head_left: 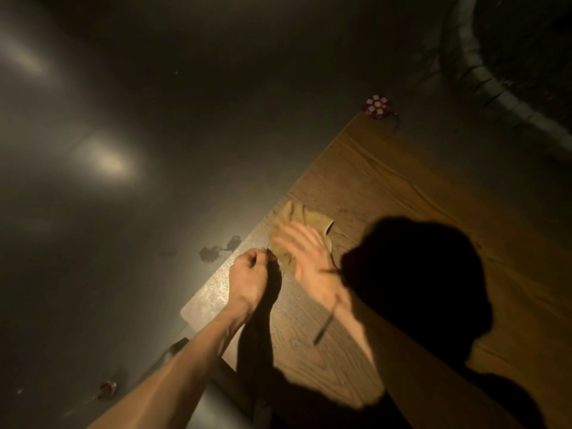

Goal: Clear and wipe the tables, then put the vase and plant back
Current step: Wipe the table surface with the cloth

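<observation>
Our right hand (312, 258) lays straight fingers (297, 239) flat on the crumpled yellow cloth (297, 222) under them. Curled tight, our left hand (249, 274) sits just beside it at the wooden table (402, 187) edge; any contents we cannot tell.

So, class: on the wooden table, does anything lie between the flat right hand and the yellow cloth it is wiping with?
Nothing visible does. The right hand lies flat, directly on the crumpled yellow cloth, near the left edge of the brown wooden table. The left hand is curled beside the cloth at that edge.
</observation>
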Demonstrator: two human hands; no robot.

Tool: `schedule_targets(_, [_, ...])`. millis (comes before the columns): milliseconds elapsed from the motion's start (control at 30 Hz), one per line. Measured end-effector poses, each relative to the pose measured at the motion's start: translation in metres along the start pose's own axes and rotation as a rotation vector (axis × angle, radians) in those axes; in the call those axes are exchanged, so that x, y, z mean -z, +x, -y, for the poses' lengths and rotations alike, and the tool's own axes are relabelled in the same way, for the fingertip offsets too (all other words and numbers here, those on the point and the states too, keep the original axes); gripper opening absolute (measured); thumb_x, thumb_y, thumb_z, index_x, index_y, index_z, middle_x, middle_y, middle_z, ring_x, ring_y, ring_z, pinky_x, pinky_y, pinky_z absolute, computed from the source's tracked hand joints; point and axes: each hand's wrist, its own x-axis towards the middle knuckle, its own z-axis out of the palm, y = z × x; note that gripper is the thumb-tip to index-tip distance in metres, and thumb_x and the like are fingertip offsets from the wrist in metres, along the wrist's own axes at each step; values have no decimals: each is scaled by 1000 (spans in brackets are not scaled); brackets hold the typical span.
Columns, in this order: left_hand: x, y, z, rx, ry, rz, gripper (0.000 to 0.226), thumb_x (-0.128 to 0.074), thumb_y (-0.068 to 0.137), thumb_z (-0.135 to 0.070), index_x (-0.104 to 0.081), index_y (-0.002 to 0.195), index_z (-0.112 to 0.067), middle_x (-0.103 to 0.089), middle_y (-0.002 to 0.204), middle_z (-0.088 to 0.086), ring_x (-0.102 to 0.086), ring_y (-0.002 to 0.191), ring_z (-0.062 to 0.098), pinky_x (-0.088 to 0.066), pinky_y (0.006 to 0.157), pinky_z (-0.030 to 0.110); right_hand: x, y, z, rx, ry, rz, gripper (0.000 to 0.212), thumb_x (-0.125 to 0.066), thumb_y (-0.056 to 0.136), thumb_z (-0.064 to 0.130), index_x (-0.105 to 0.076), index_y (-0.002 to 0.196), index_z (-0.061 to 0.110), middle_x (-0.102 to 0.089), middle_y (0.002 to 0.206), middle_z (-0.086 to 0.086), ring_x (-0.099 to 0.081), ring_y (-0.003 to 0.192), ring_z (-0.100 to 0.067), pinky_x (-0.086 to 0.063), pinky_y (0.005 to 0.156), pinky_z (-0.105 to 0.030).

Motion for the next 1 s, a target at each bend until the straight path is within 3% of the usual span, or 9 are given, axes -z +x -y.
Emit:
schedule_targets(67, [-2, -10, 3, 18, -14, 6, 29, -48, 99, -17, -71, 82, -10, -72, 79, 4, -68, 74, 19, -56, 70, 27, 7, -24, 9, 53, 20, 85, 56, -56, 83, 9, -60, 138, 22, -52, 148, 3, -42, 138, -18, -36, 115, -42])
schedule_targets(133, [-3, -16, 4, 24, -20, -10, 30, -47, 100, -21, -68, 80, -13, -71, 80, 6, -68, 76, 21, -55, 71, 31, 24, -32, 16, -4, 100, 59, 51, -51, 88, 14, -60, 137, 25, -54, 142, 7, -48, 129, -13, -46, 105, -32])
schedule_targets(233, [-2, -20, -1, 17, -14, -32, 33, -44, 100, -24, -66, 78, -17, -70, 83, 3, -65, 80, 18, -51, 76, 33, 54, -16, 2, -223, 224, -176, 49, -38, 91, 10, -62, 133, 20, -50, 142, 2, -54, 122, -22, -52, 102, -39])
schedule_targets(367, [-4, -22, -7, 5, -12, -2, 33, -43, 100, -22, -68, 80, -13, -69, 84, -1, -63, 84, 14, -48, 79, 32, 95, 9, -49, -392, -40, -545, 40, -47, 94, 15, -62, 130, 8, -58, 127, -15, -60, 106, -24, -55, 83, -30])
schedule_targets(500, [-13, -29, 1, 14, -33, 29, 31, -44, 101, -19, -67, 82, -9, -66, 74, 2, -60, 69, 14, -44, 63, 27, 87, 16, -95, -699, -194, -297, 64, -68, 84, 10, -51, 145, 18, -46, 142, -15, -49, 118, -32, -52, 94, -47])
schedule_targets(633, [-12, -35, 8, 7, -12, 24, 32, -44, 102, -19, -69, 87, -5, -67, 78, 2, -59, 70, 10, -43, 62, 24, 48, 3, -51, -487, -230, -64, 65, -63, 86, 10, -48, 145, 32, -37, 149, -7, -44, 120, -26, -46, 101, -45])
schedule_targets(800, [-3, -51, 19, 15, 14, -6, 28, -47, 99, -16, -69, 82, -11, -70, 82, 4, -66, 79, 20, -51, 67, 31, 11, -57, 33, -84, -135, 175, 64, -59, 82, 6, -51, 141, 31, -40, 148, 3, -45, 117, -20, -46, 95, -36])
schedule_targets(900, [4, -62, 24, 32, 22, -29, 30, -46, 100, -18, -69, 80, -13, -70, 82, 3, -67, 81, 21, -53, 73, 33, 23, -62, 30, -21, 0, 160, 70, -65, 81, 0, -49, 143, 30, -45, 140, 3, -49, 113, -20, -54, 84, -37])
schedule_targets(1000, [9, -64, 29, 24, 25, -41, 34, -44, 101, -20, -70, 79, -15, -71, 83, 0, -67, 82, 19, -54, 78, 35, 57, -50, 4, -193, -87, -111, 79, -68, 78, 2, -40, 147, 27, -49, 133, -6, -56, 103, -22, -58, 76, -39])
